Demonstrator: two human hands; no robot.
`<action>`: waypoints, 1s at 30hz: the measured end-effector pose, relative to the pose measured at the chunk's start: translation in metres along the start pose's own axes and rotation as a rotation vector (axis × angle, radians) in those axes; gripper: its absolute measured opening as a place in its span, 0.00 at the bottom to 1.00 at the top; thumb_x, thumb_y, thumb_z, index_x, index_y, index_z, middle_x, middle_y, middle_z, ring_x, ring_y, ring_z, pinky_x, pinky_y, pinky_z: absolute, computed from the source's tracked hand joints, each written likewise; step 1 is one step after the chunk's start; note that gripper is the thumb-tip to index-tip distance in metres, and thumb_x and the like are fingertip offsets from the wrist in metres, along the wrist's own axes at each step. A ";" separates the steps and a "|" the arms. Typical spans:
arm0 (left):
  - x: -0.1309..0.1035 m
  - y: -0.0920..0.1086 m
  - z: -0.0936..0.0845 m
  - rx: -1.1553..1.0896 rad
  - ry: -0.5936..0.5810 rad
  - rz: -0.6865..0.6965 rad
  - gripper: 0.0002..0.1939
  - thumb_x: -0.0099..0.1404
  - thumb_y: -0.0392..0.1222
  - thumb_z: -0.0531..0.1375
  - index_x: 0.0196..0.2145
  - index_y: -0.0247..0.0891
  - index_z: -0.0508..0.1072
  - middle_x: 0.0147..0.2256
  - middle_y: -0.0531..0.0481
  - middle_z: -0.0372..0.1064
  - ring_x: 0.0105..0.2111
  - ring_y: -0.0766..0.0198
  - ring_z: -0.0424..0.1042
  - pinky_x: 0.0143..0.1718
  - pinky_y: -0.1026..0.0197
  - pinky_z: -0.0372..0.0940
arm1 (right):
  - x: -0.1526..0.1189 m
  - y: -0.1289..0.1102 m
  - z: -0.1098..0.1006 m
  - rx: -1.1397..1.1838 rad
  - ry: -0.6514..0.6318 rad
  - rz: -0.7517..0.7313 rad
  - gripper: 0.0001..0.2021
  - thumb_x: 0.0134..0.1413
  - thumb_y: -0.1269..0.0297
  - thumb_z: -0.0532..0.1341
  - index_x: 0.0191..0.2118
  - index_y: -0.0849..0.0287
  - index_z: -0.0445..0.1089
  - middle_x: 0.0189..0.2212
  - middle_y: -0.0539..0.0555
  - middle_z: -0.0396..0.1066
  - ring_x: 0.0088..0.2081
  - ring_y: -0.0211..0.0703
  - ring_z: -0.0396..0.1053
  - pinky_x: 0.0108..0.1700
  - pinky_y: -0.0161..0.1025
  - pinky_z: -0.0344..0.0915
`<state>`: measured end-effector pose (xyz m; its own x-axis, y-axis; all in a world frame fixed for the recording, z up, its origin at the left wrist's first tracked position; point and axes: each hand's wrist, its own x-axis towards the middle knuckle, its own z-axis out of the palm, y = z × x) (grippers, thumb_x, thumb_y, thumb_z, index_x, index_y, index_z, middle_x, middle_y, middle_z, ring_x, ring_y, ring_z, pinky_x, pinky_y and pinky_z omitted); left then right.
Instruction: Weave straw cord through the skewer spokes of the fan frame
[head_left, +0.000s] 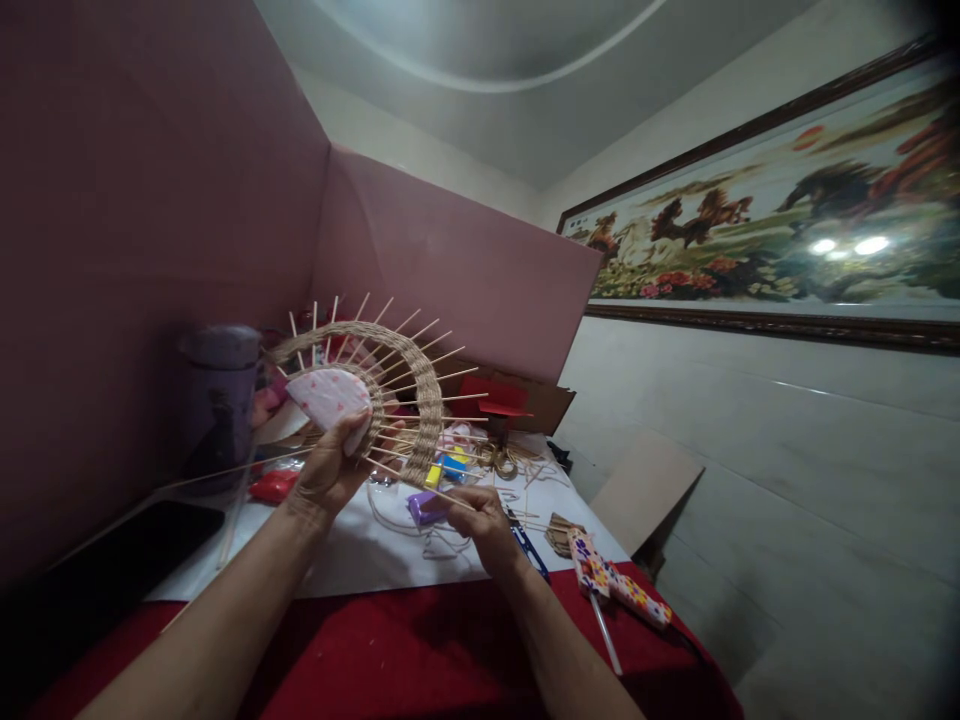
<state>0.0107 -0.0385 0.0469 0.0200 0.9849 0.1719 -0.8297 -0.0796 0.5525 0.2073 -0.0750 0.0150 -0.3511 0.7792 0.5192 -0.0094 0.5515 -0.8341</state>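
Observation:
A half-round woven fan (pixel 426 390) is held up over the table, with thin wooden sticks fanning outward through two bands of tan twine. White cloth with small pink marks (pixel 326 393) covers its centre. My left hand (pixel 341 468) is closed on the fan's inner part, thumb on the cloth side and fingers partly hidden behind. At the fan's lower right edge, my right hand (pixel 481 520) pinches the outer end of the lowest thin stick (pixel 439 493). Whether twine is also between those fingers I cannot tell.
A flower-patterned glue gun (pixel 592 565) lies at the table's right edge, near a dark blue tool (pixel 529 545). Purple (pixel 425 507) and red packets (pixel 277 487) lie behind. A purple tumbler (pixel 221 400) and a black flat device (pixel 176 535) are at left. Pink panels (pixel 457 270) stand behind.

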 end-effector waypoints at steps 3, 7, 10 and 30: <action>-0.001 -0.005 0.001 0.026 -0.035 -0.028 0.08 0.58 0.32 0.55 0.34 0.31 0.73 0.27 0.45 0.75 0.26 0.62 0.74 0.25 0.62 0.71 | -0.001 0.001 0.000 -0.073 -0.006 0.017 0.13 0.46 0.60 0.57 0.28 0.60 0.78 0.18 0.52 0.70 0.19 0.33 0.56 0.21 0.30 0.54; -0.001 -0.011 0.001 0.045 -0.058 -0.034 0.10 0.58 0.33 0.56 0.37 0.31 0.73 0.28 0.44 0.75 0.26 0.60 0.74 0.24 0.61 0.71 | -0.002 0.004 0.002 -0.146 -0.049 -0.012 0.13 0.49 0.63 0.55 0.32 0.57 0.78 0.21 0.50 0.70 0.21 0.33 0.57 0.22 0.30 0.54; 0.000 -0.012 0.000 0.053 -0.038 -0.020 0.10 0.57 0.33 0.56 0.38 0.31 0.73 0.29 0.44 0.75 0.26 0.59 0.74 0.25 0.60 0.71 | -0.003 0.007 0.008 -0.151 -0.003 -0.021 0.12 0.51 0.62 0.55 0.31 0.58 0.77 0.19 0.49 0.67 0.22 0.34 0.59 0.25 0.31 0.56; 0.003 -0.012 0.000 0.108 0.078 0.135 0.07 0.53 0.29 0.58 0.31 0.32 0.73 0.25 0.50 0.74 0.23 0.66 0.72 0.25 0.66 0.69 | -0.016 0.001 0.016 -0.947 0.416 -0.450 0.08 0.57 0.67 0.55 0.32 0.60 0.70 0.21 0.51 0.70 0.23 0.36 0.66 0.27 0.33 0.54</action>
<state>0.0208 -0.0340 0.0404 -0.1344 0.9728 0.1888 -0.7574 -0.2237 0.6134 0.1984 -0.0920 0.0031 -0.1538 0.3937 0.9063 0.7198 0.6730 -0.1702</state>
